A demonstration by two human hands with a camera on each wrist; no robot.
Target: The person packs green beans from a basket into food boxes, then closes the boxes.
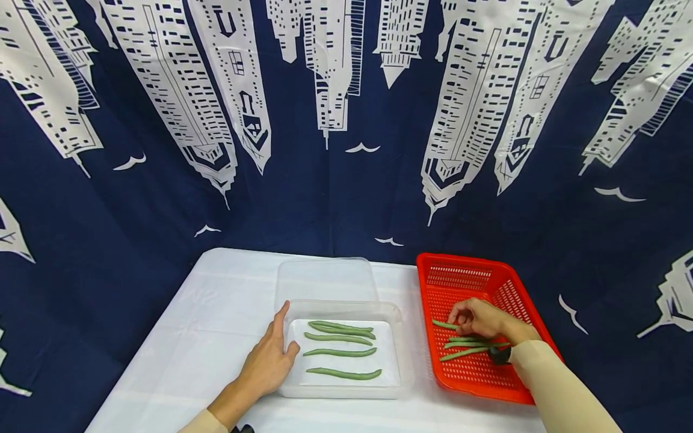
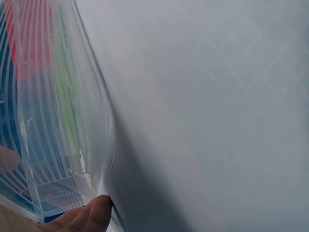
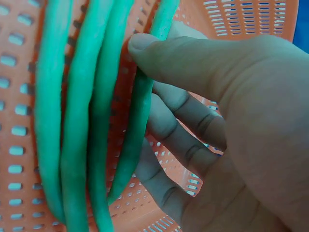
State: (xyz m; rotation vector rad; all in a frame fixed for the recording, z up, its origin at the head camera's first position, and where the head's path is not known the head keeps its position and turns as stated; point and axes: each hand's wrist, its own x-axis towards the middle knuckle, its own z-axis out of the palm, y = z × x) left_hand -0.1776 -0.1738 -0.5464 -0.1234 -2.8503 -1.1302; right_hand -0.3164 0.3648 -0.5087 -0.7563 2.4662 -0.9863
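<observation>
My left hand holds the left side of a clear plastic container, thumb by the rim and fingers along the outer wall. In the left wrist view, fingertips touch the container's wall. Several green beans lie crosswise inside, roughly parallel, with two touching at the far end. Over at the red basket, my right hand pinches a green bean between thumb and fingers. Three more green beans lie beside it on the basket's perforated bottom.
A clear flat lid lies behind the container. Both containers stand on a white-covered table, the basket at the right edge. A dark blue curtain with white buildings hangs behind.
</observation>
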